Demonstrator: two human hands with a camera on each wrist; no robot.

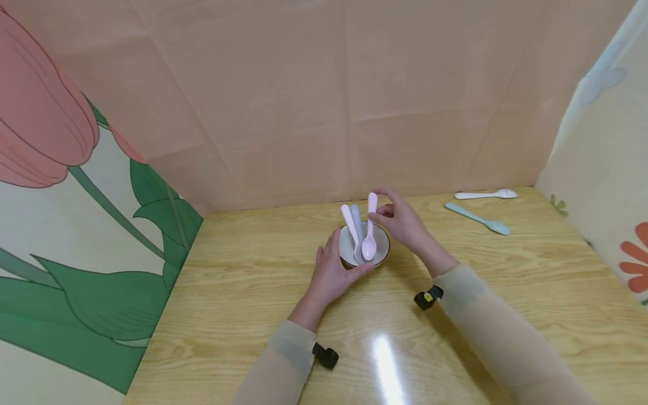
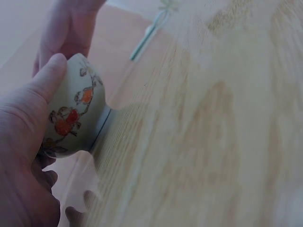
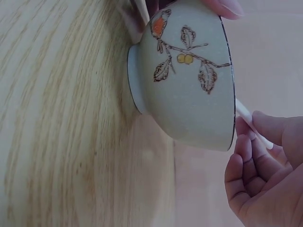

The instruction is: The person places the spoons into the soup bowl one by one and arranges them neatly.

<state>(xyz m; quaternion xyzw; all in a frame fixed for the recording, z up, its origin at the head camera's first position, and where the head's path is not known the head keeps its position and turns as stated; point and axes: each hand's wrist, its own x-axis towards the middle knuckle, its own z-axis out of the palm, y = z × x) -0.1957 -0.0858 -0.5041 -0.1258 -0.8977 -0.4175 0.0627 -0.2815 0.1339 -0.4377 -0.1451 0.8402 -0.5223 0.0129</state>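
Note:
A round bowl [image 2: 75, 106] with painted branches and red fruit stands upright on the table. My left hand [image 1: 332, 274] grips it, thumb at the near side and fingers curving round the left. Inside the bowl, a pale pink spoon [image 1: 349, 220] and a grey-blue spoon [image 1: 356, 219] lean with their handles up over the far rim. My right hand [image 1: 400, 221] pinches the handle of another pink spoon [image 1: 369, 247], whose head is down over the bowl. In the right wrist view, thumb and fingers meet on that handle, while the bowl's wall hides the spoon's head.
To the right, near the back edge of the wooden table [image 1: 243, 292], lie a white spoon [image 1: 483, 194] and a light teal spoon [image 1: 478, 218]. A pinkish backdrop [image 1: 283, 112] rises just behind the bowl. Printed panels with flowers stand at both sides.

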